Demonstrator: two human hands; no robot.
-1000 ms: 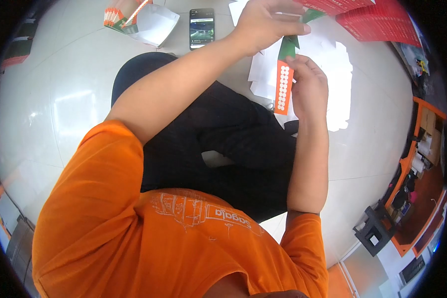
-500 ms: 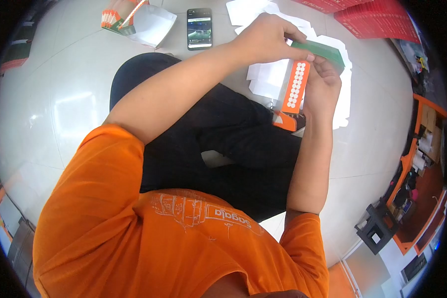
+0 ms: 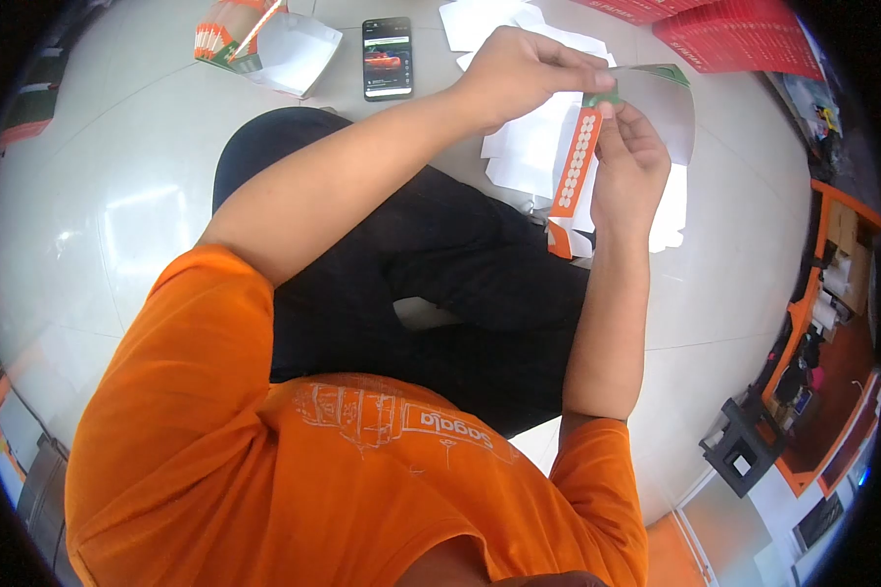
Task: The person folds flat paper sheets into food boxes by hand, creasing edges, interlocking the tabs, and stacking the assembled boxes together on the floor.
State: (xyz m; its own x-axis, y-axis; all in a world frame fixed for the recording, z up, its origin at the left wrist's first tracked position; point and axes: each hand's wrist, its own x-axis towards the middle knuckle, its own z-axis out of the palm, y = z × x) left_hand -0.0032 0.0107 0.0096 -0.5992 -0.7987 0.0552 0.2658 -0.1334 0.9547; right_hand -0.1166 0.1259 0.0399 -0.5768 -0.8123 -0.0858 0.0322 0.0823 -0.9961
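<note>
A cardboard carton (image 3: 579, 161) with an orange side panel and white dots is held between my two hands above the floor. Its green flap shows at the top corner, and a pale inner panel opens out on the right. My left hand (image 3: 527, 80) pinches the green corner from the left, thumb and fingers closed together. Just below, my right hand (image 3: 636, 166) has its thumb pressed on the carton's upper end, with the other fingers curled behind it. The carton's far side is hidden by my right hand. White card pieces (image 3: 519, 161) lie beneath.
A phone (image 3: 388, 61) with a lit screen lies on the floor beyond my left forearm. Orange-and-green folded cartons (image 3: 227, 37) stand at upper left. Red printed stacks (image 3: 744, 39) sit at upper right. An orange-framed shelf (image 3: 801, 313) and a dark grey object (image 3: 742, 448) are at the right.
The carton has turned, so its green panel is now mostly out of sight and its pale inner side shows. My right fingers have shifted up slightly. The phone's picture has changed.
</note>
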